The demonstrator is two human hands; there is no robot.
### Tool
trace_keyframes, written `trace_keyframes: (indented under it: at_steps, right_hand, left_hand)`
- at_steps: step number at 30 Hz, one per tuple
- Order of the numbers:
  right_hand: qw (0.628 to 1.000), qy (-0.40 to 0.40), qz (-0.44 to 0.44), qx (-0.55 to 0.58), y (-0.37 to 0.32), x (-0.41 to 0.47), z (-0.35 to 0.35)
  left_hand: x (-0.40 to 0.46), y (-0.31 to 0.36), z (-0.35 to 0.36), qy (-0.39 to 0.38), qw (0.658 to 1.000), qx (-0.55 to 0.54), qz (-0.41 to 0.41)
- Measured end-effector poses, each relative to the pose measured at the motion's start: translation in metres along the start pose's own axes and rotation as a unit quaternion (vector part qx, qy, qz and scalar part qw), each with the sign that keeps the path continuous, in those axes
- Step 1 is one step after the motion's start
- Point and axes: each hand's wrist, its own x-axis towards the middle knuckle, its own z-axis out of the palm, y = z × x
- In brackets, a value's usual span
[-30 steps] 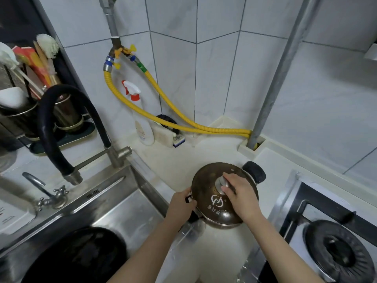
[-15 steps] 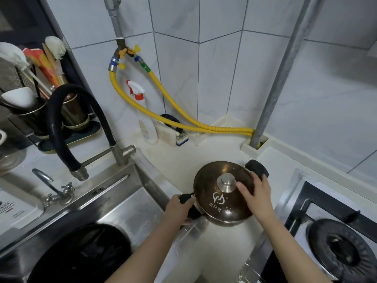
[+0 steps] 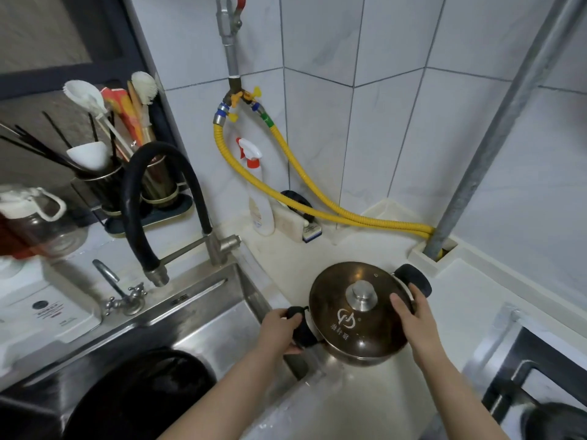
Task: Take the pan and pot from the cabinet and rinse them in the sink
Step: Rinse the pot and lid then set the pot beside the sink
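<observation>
- A person's right hand (image 3: 416, 325), which gripped the lid knob (image 3: 361, 295) a second ago, has slid to the right rim of the pot (image 3: 359, 315) and now lies against lid and side with fingers spread, not clamped on the knob; whether it has caught the right handle (image 3: 419, 279) cannot be told
- The left hand (image 3: 279, 328) stays closed around the pot's black left handle (image 3: 300, 328)
- The pot, lid on, sits on the pale counter (image 3: 317, 249) just beside the right edge of the steel sink (image 3: 203, 312), its base apparently still on the surface
- The shift from knob to sides reads as a two-handed carrying hold, suggesting the pot is about to be lifted leftwards into the basin with its lid still on
- The dark pan (image 3: 139, 395) already lies in the sink, below the curved black faucet (image 3: 152, 198); no water is seen running, so rinsing appears not yet begun
- Counted: one pot, one lid, two pot handles, one pan, two hands, two taps at the sink, the black hose faucet and one small metal tap (image 3: 117, 290), two yellow hoses (image 3: 286, 192), one spray bottle (image 3: 259, 192), two utensil holders (image 3: 127, 185)
</observation>
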Motion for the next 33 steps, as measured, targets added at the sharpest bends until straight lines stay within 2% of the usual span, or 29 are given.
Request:
trace_keyframes:
  at_steps: [8, 17, 26, 33]
  right_hand:
    - [0.998, -0.031, 0.028, 0.053, -0.016, 0.045, 0.034]
    - [0.989, -0.046, 0.027, 0.135, -0.038, 0.072, 0.07]
    - [0.986, -0.06, 0.014, 0.152, -0.042, 0.089, 0.096]
    - [0.985, -0.054, 0.021, 0.163, -0.042, 0.086, 0.103]
  left_hand:
    - [0.044, 0.034, -0.01, 0.045, 0.997, -0.057, -0.007]
    - [0.087, 0.073, -0.02, 0.129, 0.963, -0.235, -0.011]
    - [0.135, 0.084, -0.03, 0.156, 0.953, -0.253, 0.066]
    - [0.146, 0.086, -0.032, 0.162, 0.948, -0.262, 0.077]
